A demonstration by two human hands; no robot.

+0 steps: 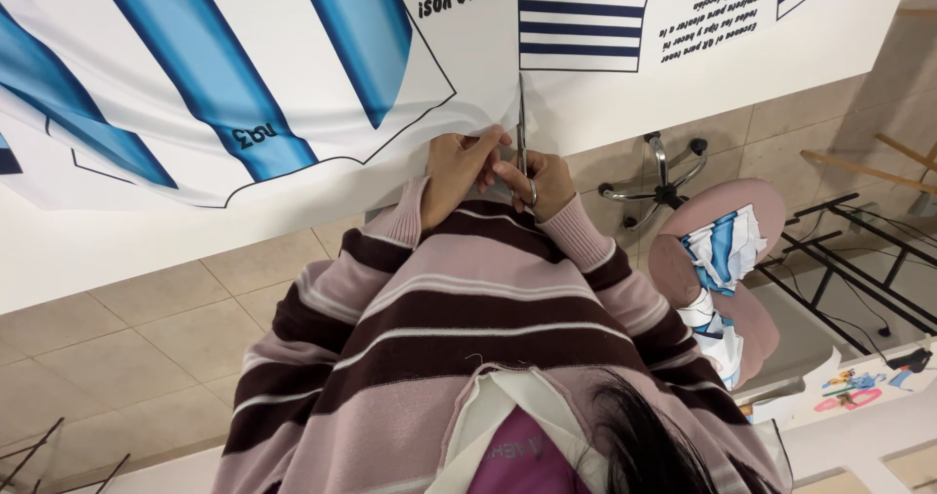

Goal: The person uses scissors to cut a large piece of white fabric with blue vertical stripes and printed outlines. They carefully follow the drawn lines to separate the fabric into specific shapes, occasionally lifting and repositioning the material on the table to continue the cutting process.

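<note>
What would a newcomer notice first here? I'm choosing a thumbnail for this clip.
First, the big white printed fabric with blue stripes, spread across the top. At its near edge, the right hand works scissors into it while the left hand holds it. A pink chair piled with striped cloth stands right.

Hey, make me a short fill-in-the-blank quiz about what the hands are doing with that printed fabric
1. The right hand holds metal ____ pointing away from the person.
2. The left hand grips the edge of the white printed fabric with blue ____.
3. The pink office chair stands on the person's ____ side.

Missing words: scissors; stripes; right
</note>
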